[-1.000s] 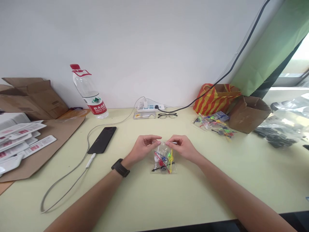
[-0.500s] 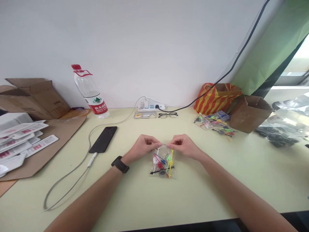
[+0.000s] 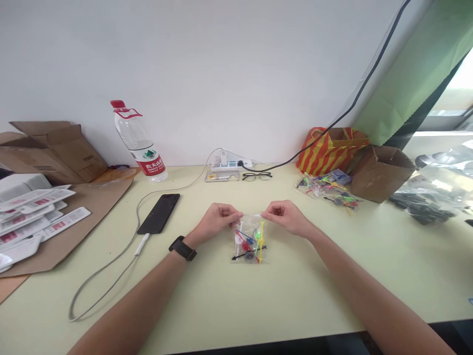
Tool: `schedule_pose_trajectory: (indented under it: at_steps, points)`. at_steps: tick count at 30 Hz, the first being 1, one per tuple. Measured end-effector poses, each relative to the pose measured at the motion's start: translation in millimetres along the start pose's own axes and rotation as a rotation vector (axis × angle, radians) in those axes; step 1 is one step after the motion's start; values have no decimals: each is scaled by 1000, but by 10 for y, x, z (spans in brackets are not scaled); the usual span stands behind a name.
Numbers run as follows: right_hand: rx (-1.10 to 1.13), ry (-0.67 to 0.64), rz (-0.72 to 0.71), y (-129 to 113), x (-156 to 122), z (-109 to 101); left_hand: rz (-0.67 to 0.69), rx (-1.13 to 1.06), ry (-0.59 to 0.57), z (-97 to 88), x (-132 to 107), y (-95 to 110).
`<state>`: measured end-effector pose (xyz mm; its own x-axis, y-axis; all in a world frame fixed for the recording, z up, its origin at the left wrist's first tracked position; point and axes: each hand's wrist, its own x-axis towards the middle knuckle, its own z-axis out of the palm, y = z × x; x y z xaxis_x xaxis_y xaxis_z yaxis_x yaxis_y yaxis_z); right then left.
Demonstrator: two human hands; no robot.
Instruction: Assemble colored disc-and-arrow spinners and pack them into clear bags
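Your left hand [image 3: 217, 220] and right hand [image 3: 285, 215] each pinch the bag [image 3: 250, 240] top; I'd pull evenly, bag flat on the desk [image 3: 295, 296].

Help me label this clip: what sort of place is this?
Likely a packing desk: a clear bag of colourful plastic parts mid-desk, more filled bags beside a cardboard box, flat white cartons stacked left.

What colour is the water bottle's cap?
Red; the bottle cap shows best in the head view.
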<state>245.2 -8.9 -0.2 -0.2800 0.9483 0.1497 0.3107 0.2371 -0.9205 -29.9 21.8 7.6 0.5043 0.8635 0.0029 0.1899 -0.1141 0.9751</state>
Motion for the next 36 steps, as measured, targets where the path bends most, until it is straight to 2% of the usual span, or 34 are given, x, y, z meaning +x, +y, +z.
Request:
schedule_pose_trajectory:
  at_steps: [3,5,11,14,19,25,27,31,36]
  points:
    - [-16,31,-19,-22,-11,-68,23,-49,-56,13,1,26]
    - [-8,38,-25,-60,-28,-75,33,-51,-46,44,-8,35]
    - [83,-84,-12,-122,-53,99,44,-54,-58,133,-32,4]
    - [84,-72,-3,-93,-40,101,41,-29,-68,109,-23,19]
    - [81,-36,2,-65,-22,0,30,11,-5,39,-11,53]
    - [87,-21,67,-27,-21,-54,-2,35,89,-17,-13,-29]
    - [87,47,95,-2,-14,-121,-33,44,72,-35,-4,-53]
    - [73,309,73,68,11,-342,-48,94,22,-33,8,-59]
    - [-92,717,-135,176,22,-619,-15,140,9,-2,-4,-55]
